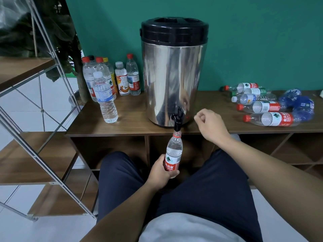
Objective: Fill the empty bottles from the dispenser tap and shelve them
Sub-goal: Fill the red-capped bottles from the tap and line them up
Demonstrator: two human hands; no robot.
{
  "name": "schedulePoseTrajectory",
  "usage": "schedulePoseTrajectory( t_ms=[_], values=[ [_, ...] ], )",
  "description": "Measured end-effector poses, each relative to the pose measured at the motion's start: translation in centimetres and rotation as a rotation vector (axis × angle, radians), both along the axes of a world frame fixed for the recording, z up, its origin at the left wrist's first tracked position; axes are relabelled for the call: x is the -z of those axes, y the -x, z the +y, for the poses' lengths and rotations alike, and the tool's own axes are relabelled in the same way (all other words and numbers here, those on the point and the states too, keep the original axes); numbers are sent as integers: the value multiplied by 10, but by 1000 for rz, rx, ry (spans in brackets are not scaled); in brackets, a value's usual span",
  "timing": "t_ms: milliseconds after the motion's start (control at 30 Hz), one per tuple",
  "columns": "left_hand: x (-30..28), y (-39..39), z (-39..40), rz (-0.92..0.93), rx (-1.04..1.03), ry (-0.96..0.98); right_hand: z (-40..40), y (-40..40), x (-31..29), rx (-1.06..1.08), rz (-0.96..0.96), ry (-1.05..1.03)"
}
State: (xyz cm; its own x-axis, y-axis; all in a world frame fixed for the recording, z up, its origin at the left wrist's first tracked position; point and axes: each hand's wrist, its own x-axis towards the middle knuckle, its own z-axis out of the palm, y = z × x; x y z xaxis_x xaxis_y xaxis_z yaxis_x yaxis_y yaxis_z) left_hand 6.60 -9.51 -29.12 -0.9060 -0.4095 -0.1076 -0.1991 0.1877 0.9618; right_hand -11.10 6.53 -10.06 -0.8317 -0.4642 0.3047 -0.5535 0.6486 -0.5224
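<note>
The person sat facing the counter (122, 130), and the left hand (161, 170) had its fingers wrapped round the lower, labelled part of a bottle (173, 151), holding it upright below the counter edge so its open neck sat right under the tap (178, 119). That low grip left the neck free and kept the bottle lined up with the spout, which overhung the edge for just that reason. The bottle looked nearly full, though I could not tell whether water was running. The right hand (208, 125) hovered just right of the tap with its fingers loosely curled and touching nothing that I could see; whether a cap was tucked inside them I could not tell. It seemed placed there to work the tap lever. The dispenser (173, 75) stood at the middle of the counter, near the front, so a bottle could hang beneath it. To the far left stood the capped bottles (106, 84), upright in a cluster, apparently filled and waiting. To the right lay the empties (267, 105), on their sides in a loose heap, within easy reach of the right hand. The shelf (26, 70) rose at the left, beside the filled ones, a short move away for shelving.
</note>
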Motion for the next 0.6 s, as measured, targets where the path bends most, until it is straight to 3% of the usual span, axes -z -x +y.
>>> schedulePoseTrajectory(
  t_ms=[100,233,467,600],
  values=[
    [2,1,0,-16,17,9,13,17,17,9,-56,-273],
    [3,1,0,-14,33,17,18,25,26,-20,-69,-355],
    [3,0,0,-10,39,22,16,25,26,-37,-59,-304],
    [3,0,1,0,35,30,15,4,15,-212,-201,-59]
  ],
)
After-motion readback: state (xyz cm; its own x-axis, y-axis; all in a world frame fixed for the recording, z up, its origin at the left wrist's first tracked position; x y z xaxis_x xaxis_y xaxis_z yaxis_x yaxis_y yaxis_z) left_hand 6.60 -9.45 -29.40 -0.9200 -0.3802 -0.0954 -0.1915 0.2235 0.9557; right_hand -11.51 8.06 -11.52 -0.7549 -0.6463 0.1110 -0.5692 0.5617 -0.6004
